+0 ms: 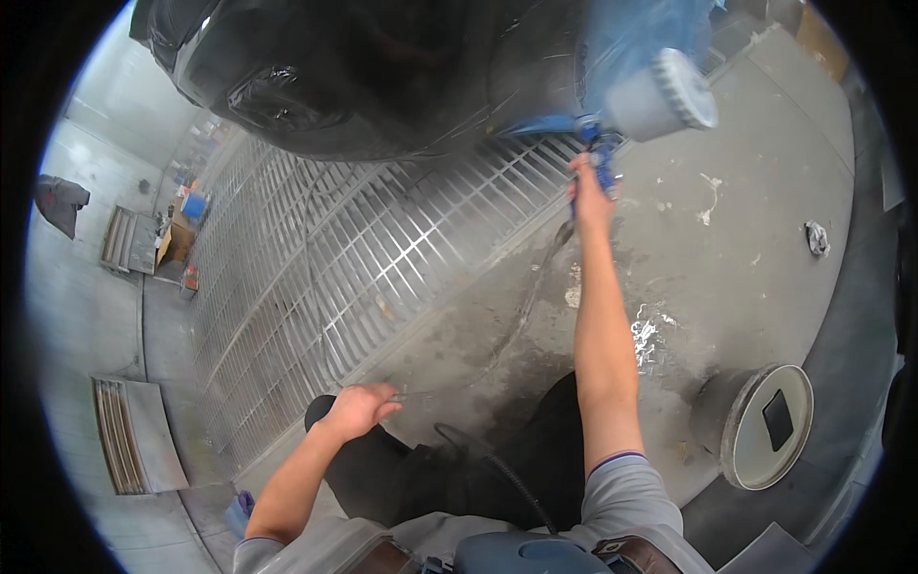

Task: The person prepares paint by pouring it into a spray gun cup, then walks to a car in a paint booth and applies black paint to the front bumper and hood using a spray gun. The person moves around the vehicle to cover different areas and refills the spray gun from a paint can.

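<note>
My right hand (591, 191) is closed on the handle of a blue spray gun (601, 153) with a whitish round cup (660, 96), raised at the upper right beside black plastic-wrapped bodywork (382, 77) and blue masking film (622, 33). A hose (553, 253) runs down from the gun's handle. My left hand (356, 409) is closed on that hose low at the centre, above my dark-trousered legs.
A metal floor grating (382, 239) runs under the bodywork, beside grey concrete (727, 230). A metal drum (717, 421) lies at the lower right, a crumpled wad (816, 239) above it. Boxes (174, 244) and a blue bucket (194, 205) stand along the left wall.
</note>
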`<state>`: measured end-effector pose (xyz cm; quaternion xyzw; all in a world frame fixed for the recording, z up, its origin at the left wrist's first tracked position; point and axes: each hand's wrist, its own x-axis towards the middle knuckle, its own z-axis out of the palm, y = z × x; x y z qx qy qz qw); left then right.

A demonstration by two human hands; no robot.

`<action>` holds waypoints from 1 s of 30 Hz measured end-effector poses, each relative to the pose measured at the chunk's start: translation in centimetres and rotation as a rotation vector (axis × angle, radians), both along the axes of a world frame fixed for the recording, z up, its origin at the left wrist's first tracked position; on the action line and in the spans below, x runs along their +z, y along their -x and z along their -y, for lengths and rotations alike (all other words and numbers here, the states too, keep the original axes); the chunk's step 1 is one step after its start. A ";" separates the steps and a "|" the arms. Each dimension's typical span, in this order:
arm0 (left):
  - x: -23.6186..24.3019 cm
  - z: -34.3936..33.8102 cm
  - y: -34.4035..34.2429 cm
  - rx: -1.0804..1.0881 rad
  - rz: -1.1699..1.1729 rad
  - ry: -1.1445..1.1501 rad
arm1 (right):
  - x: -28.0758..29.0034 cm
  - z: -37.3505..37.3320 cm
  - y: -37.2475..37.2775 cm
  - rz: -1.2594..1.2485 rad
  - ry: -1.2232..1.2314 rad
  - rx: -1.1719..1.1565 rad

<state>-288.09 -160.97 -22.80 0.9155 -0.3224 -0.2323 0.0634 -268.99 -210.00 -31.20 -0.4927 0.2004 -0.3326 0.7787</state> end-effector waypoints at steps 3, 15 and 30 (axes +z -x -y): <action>-0.2 -1.1 -0.4 0.033 0.042 0.012 | 1.2 3.0 1.3 0.051 -0.152 -0.152; -1.9 -10.4 -0.3 0.066 0.185 -0.051 | 1.7 3.8 9.0 0.126 -0.451 -0.223; -0.4 -8.7 -5.7 -0.092 -0.032 -0.366 | 16.0 -8.5 12.9 0.422 -0.021 0.193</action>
